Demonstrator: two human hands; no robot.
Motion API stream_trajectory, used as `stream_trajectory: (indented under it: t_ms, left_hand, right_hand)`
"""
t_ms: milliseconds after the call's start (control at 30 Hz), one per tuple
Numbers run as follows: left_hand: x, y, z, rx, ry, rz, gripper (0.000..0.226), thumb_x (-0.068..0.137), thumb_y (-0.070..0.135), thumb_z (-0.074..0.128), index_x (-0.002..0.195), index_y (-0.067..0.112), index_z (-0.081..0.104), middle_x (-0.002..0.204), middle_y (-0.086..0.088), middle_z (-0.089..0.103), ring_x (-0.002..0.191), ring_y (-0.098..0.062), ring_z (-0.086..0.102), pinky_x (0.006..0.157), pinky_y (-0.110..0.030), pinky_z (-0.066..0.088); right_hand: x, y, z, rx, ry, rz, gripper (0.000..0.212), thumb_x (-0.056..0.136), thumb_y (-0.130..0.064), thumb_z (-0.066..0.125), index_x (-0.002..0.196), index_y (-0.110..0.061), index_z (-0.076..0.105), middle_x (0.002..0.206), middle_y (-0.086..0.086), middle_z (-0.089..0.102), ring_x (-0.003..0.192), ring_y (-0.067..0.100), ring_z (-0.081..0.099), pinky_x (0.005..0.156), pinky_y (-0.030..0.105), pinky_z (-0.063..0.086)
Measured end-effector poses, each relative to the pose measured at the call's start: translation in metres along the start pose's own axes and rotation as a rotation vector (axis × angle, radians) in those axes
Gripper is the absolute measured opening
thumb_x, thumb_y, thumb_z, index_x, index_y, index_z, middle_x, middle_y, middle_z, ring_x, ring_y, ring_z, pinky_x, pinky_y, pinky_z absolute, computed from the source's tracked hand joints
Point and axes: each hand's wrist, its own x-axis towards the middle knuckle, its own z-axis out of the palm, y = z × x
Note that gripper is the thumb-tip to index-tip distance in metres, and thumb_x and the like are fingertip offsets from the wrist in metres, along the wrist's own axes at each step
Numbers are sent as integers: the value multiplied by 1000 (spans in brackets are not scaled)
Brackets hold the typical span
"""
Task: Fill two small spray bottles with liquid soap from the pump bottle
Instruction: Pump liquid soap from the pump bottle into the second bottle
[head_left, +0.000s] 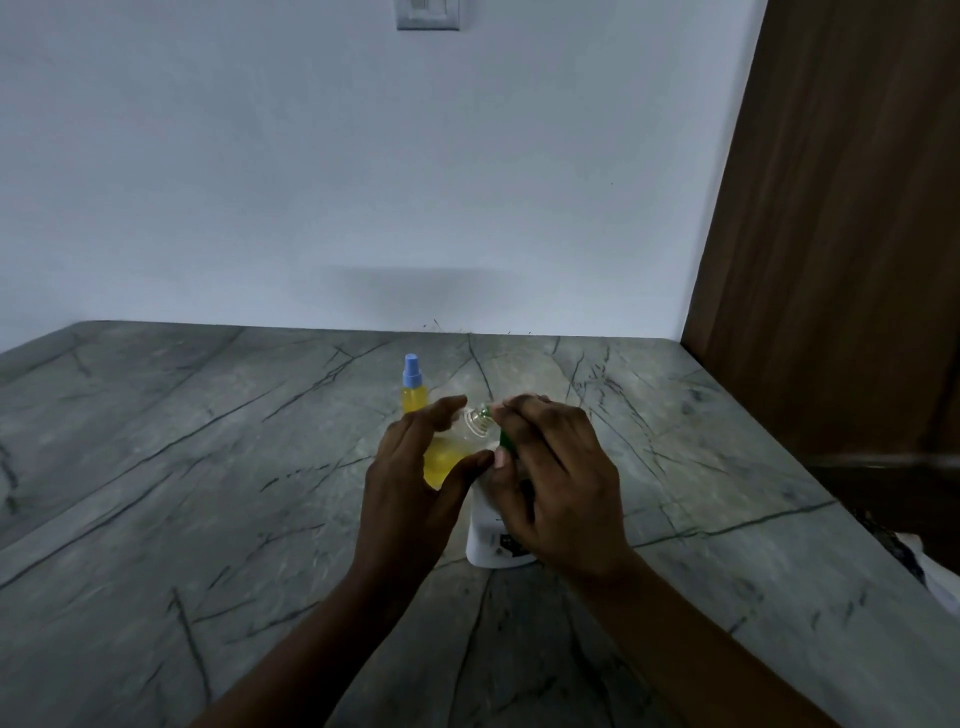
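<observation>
Nearest, my right grip (550, 478) pinches the green spray cap (506, 441), just right of the open neck of the part-filled spray bottle (444, 460), which my left grip (415, 478) holds tilted rightward over the bench (208, 467).

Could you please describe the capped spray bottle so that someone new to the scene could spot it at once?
On the grey veined counter, look just beyond the left hand, toward the white wall. There the small spray bottle stands upright by itself. Unlike the open-necked bottle held in that hand, it wears a light blue spray cap and nobody touches it.
</observation>
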Motion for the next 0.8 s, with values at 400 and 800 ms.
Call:
stream_trajectory:
  t_ms: [400,800]
  left_hand:
    - [3,6,0,-25,18,11,48,75,36,66,120,28,49,108,7,56,95,-13,57,75,-21,46]
    - [4,9,-1,-15,23,3,50,74,25,70,120,27,48,107,6,54,94,-14,56,75,-20,44]
  right_hand:
    - [7,10,-4,-38,-5,-115,33,93,-18,45,116,2,58,117,10,48,108,25,51,94,28,42]
    - [10,8,-7,-36,-11,-119,38,101,-24,33,119,1,55,120,11,48,113,24,48,100,28,38]
